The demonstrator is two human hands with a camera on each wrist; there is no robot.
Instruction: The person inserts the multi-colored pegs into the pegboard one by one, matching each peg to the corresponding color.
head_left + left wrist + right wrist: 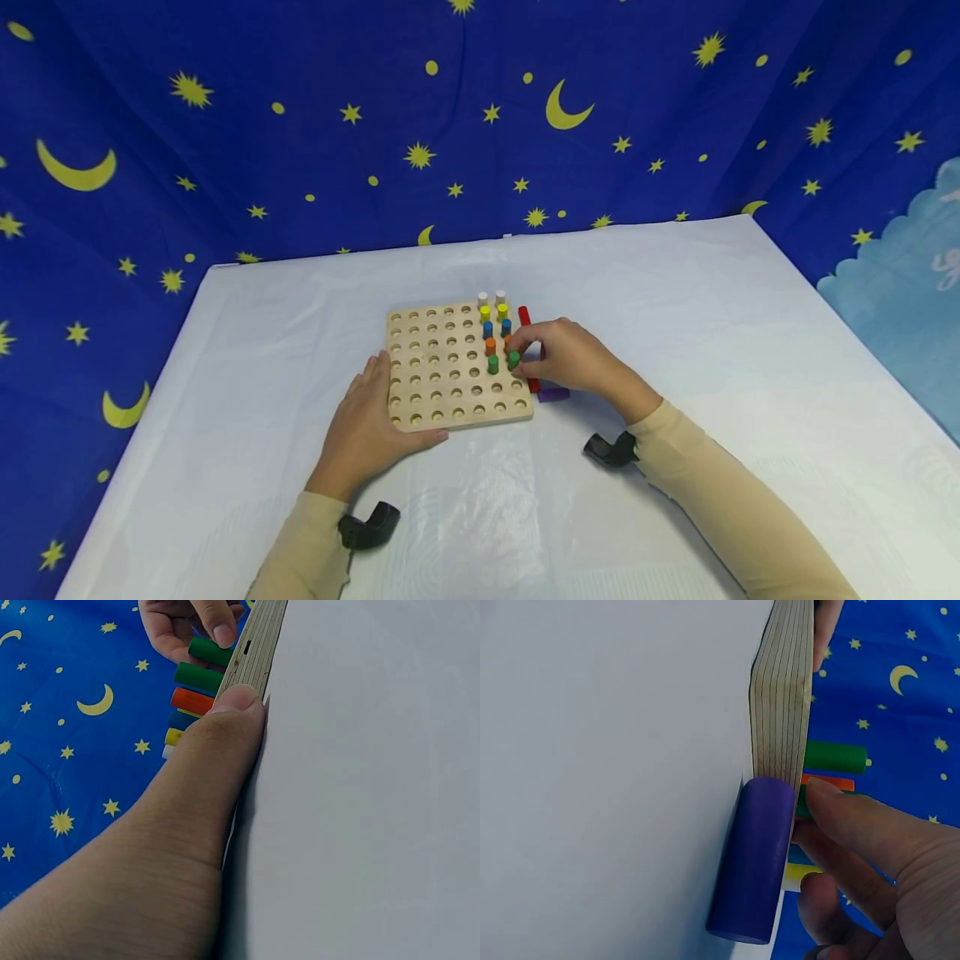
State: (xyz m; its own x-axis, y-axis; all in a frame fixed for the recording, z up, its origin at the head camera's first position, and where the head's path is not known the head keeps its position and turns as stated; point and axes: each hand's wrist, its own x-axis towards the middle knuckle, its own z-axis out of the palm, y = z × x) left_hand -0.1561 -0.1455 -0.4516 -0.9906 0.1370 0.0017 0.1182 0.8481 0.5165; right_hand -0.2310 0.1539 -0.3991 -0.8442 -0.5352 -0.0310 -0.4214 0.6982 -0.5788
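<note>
A light wooden pegboard (445,371) with rows of round holes lies on the table. My left hand (367,429) rests along its left side, with the thumb laid straight against the front edge. At the board's right side my right hand (576,357) pinches a green peg (513,361) between thumb and fingers; the peg stands upright in the rightmost column. Next to it stands another green peg (492,366). Behind them are pairs of orange (491,346), blue (488,331), yellow (485,314) and white pegs (483,299), one orange peg partly hidden by my fingers.
Against the board's right edge lie a red peg (524,316), another red one (534,386) and a purple peg (754,859). A white cloth covers the table (480,517). A blue curtain (360,167) with yellow stars and moons hangs behind it.
</note>
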